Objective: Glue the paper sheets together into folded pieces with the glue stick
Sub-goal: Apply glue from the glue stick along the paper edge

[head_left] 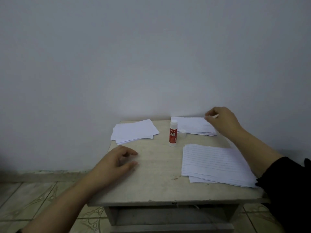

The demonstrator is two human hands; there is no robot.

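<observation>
1. Near the middle of the desk (pixel 156 185) the glue stick (pixel 173 133) is standing upright, uncapped, with its clear cap (pixel 183 133) sitting just beside it on the right.
2. Behind the cap, against the wall, a stack of folded pieces (pixel 190 126) is lying flat.
3. At that stack's far right corner the right hand (pixel 222 121) is hovering, its fingers curling into a pinching grip on a small white scrap or paper edge (too small to tell which).
4. Toward the near right, a pile of lined sheets (pixel 213 163) is lying under the right forearm, overhanging the desk's edge slightly.
5. At the far left a loose stack of plain sheets (pixel 134 131) is fanning out.
6. Over the bare desk's left side the left hand (pixel 116 162) is resting, fingers loosely bent, its grip holding nothing.
7. Below, tiled floor (pixel 33 195) is showing.
</observation>
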